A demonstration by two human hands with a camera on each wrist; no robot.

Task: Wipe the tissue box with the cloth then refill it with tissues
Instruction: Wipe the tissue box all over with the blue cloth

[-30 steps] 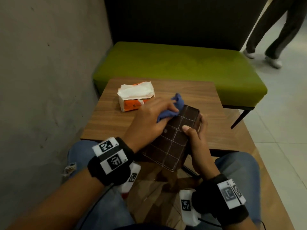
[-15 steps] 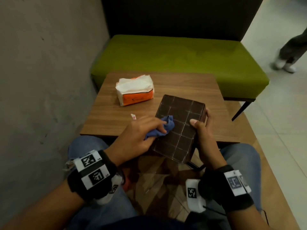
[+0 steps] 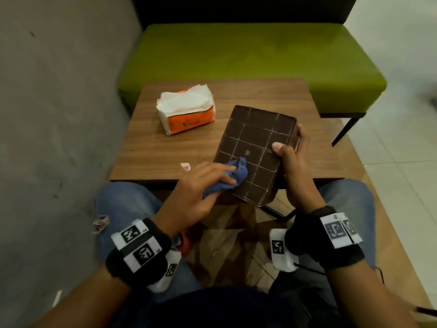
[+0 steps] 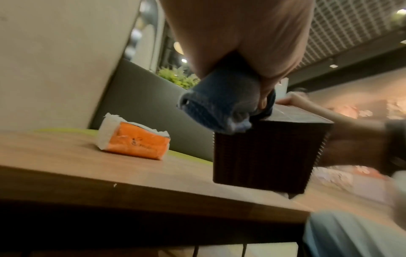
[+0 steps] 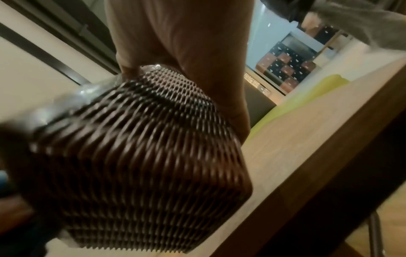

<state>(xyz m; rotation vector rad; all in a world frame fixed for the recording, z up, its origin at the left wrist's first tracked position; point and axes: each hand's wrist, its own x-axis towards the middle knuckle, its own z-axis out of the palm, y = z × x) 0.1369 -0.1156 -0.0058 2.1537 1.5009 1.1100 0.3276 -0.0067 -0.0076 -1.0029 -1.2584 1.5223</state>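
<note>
A dark brown woven tissue box [image 3: 255, 150] stands at the near right edge of the wooden table [image 3: 165, 150], its gridded face up. My right hand [image 3: 287, 147] grips its right side, thumb on top. My left hand [image 3: 212, 176] holds a bunched blue cloth [image 3: 236, 174] pressed on the box's near left corner. The left wrist view shows the cloth [image 4: 219, 107] on the box [image 4: 263, 153] top edge. In the right wrist view the woven box [image 5: 142, 156] fills the frame. An orange and white tissue pack [image 3: 186, 112] lies at the far left of the table.
A small white and red scrap [image 3: 185, 166] lies on the table near my left hand. A green bench [image 3: 248, 50] stands behind the table, a grey wall [image 3: 59, 114] on the left. My knees in jeans are under the table's near edge.
My left hand has drawn the cloth from the far end of the box's top toward its near left corner. The right hand keeps its grip.
</note>
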